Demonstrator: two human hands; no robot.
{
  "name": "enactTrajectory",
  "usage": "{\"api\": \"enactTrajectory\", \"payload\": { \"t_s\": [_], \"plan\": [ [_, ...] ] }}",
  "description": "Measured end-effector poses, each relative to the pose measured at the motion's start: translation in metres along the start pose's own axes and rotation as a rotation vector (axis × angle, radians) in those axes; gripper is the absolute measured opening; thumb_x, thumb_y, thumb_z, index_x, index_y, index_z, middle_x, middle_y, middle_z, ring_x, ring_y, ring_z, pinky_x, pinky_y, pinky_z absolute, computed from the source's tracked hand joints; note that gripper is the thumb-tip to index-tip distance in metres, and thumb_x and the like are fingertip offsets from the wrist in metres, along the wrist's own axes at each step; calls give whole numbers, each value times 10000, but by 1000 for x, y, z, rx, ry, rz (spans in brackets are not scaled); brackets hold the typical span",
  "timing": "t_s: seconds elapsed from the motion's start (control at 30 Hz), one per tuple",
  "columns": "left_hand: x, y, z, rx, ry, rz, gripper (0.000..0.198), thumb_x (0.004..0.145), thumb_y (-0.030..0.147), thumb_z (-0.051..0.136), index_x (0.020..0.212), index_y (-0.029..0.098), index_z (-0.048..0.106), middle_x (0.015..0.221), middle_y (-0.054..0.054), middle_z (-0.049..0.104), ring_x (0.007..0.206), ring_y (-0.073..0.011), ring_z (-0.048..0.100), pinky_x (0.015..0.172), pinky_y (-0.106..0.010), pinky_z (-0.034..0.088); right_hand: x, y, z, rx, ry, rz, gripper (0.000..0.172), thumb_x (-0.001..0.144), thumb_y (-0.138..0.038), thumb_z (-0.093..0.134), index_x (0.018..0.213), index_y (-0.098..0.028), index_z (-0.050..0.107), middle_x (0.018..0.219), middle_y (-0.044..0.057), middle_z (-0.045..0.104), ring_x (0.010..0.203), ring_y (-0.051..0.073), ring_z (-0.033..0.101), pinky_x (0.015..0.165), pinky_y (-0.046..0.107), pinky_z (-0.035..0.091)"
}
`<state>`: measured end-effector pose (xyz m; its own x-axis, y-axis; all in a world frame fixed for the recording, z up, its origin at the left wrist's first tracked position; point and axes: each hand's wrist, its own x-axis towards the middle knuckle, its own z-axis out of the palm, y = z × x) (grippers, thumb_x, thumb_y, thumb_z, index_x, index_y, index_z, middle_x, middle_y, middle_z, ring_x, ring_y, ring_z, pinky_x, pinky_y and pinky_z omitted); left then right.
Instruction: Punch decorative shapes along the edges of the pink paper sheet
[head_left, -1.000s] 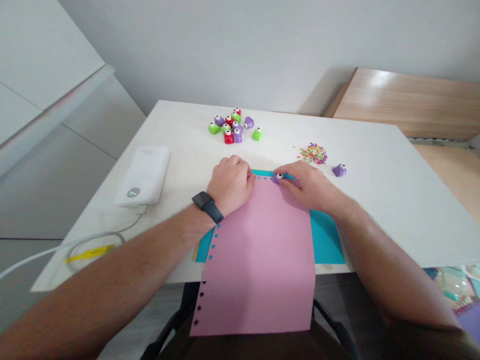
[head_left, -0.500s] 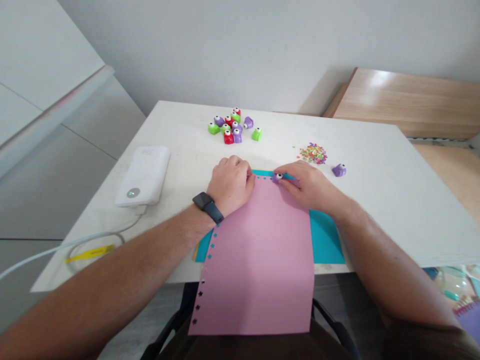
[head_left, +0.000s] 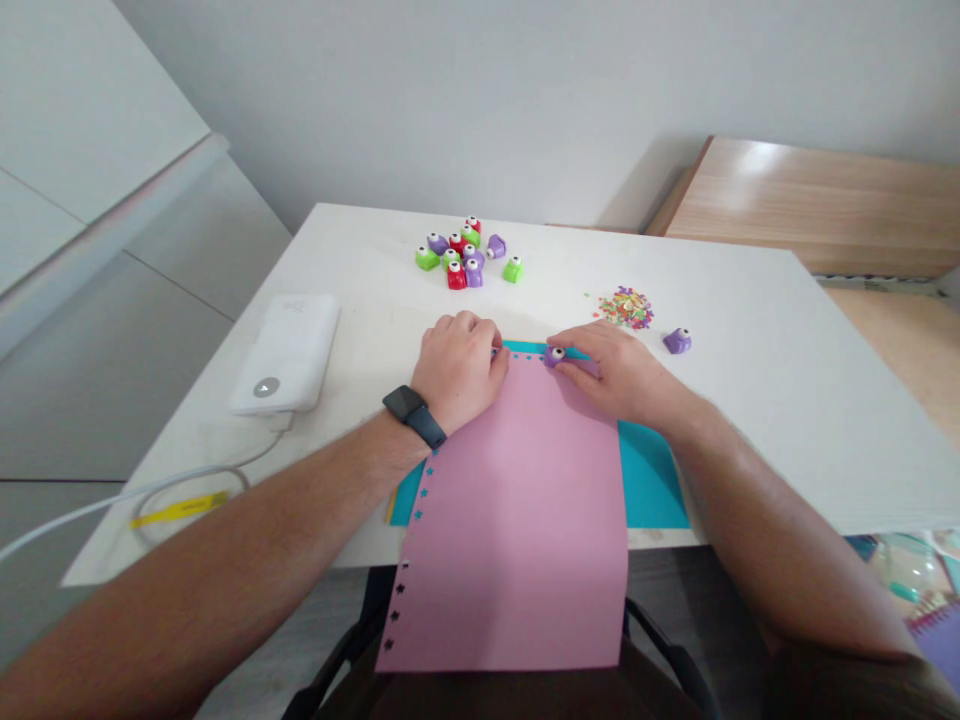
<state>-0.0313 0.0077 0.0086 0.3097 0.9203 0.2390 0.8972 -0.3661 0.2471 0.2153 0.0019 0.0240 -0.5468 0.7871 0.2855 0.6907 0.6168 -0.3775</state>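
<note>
A pink sheet of paper lies over a teal sheet and hangs past the table's front edge. Small star-shaped holes run down its left side and along part of its far edge. My right hand pinches a purple craft punch with a white eye-like button, set on the paper's far edge. At the far left corner, my left hand has its fingers closed on the pink paper; its fingertips are partly hidden. A dark watch is on the left wrist.
Several red, green and purple punches cluster at the back of the white table. Beside a pile of coloured paper bits stands another purple punch. A white power bank with a cable lies left.
Almost nothing differs. Both hands keep their places on the paper and the punch; the view has shifted very slightly.
</note>
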Motion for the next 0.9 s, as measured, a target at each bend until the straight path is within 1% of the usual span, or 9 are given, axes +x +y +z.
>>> {"api": "enactTrajectory", "payload": {
  "t_s": [0.13,0.27,0.43,0.57,0.7,0.83,0.9],
  "plan": [
    [0,-1,0,7,-3,-7,217,1005,341,574,1037,179,716,1089,-146,682,1060,-338,619,932,-495,485,-2,-2,-4,6,30,-9,333,962,-249,663,1282,-207,743,1271,122,789,1186,319,716,1090,503,531],
    [-1,0,-1,6,15,-7,215,1008,323,563,1069,183,714,1102,-143,677,1069,-341,612,943,-502,473,-2,-5,-9,14,65,-41,329,938,-187,641,1249,-204,748,1260,117,789,1175,315,713,1093,502,527],
    [-2,2,-3,-17,75,11,239,1023,277,533,1150,174,708,1173,-141,674,1122,-344,594,976,-516,452,-1,-7,-14,-1,68,-70,343,888,-108,613,1183,-186,769,1208,124,795,1135,312,714,1071,489,531],
    [-2,2,-4,-100,69,117,232,1028,261,535,1171,183,701,1202,-128,684,1141,-317,597,1004,-496,447,-1,-8,-15,-2,75,-56,360,864,-89,610,1156,-214,778,1201,110,796,1135,313,715,1068,497,531],
    [-2,2,-2,-168,47,233,234,1031,282,561,1184,194,716,1233,-113,687,1159,-290,606,1035,-472,454,-2,-9,-16,-7,75,-63,364,855,-75,602,1137,-216,785,1184,104,796,1127,309,715,1065,492,531],
    [-3,2,1,-178,8,333,261,1035,344,597,1211,229,751,1253,-98,687,1183,-284,611,1059,-475,457,-1,-10,-17,-9,63,-71,356,855,-66,602,1114,-215,796,1165,106,794,1110,305,714,1053,480,532],
    [-3,1,3,-181,-24,367,281,1014,394,647,1223,241,758,1261,-95,689,1190,-287,613,1071,-482,460,-1,-10,-17,-12,68,-68,350,864,-69,601,1113,-220,797,1160,101,793,1103,300,714,1051,479,531]
  ]
}}
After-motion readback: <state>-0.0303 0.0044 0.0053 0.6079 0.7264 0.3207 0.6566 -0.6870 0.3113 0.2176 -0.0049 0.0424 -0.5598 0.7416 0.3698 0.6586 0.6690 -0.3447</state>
